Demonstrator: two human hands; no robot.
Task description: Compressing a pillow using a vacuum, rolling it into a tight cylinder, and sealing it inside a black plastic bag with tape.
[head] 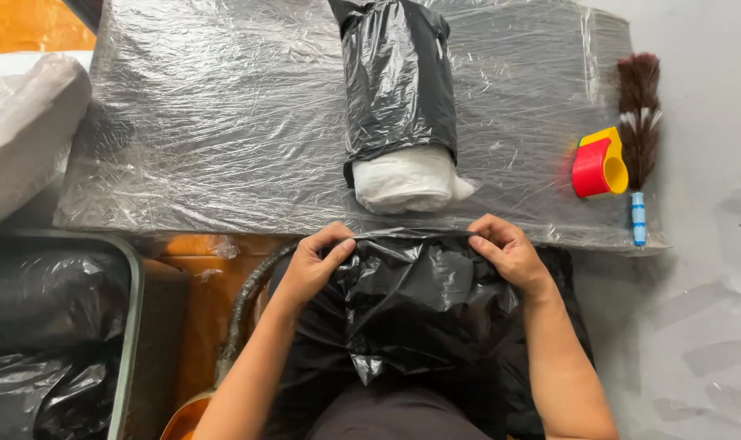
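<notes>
Grey floor fills the right side of the head view, and across the top lies a dark worktop (224,122) wrapped in wrinkled clear film. On it at upper centre rests a roll (399,90) sleeved in black plastic, its white end (407,181) poking out toward me. At the upper right sit a red and yellow tape holder (599,165) and, just beside it, a brown feather duster (639,114) with a blue and white handle. At the left edge I see a pale wrapped bundle (20,122), and under it, in the lower left, a green-rimmed bin (130,326) holding crumpled black plastic. A dark hose (244,305) curves down left of my forearm.

My black bag (411,310) lies in the lower centre of the frame, spread over my lap, its top edge just at the near edge of the worktop. My left hand (313,265) is clenched on that edge with thumb and fingers pinching the film; my right hand (507,248) pinches the same edge, well apart from the left, so the rim runs taut between them.

To do this well, I judge I should keep both pinches at equal height, pull the edge straight rather than twisted, and hold only one layer if I mean to part the mouth, since thin film stretches and tears under uneven tugs.
</notes>
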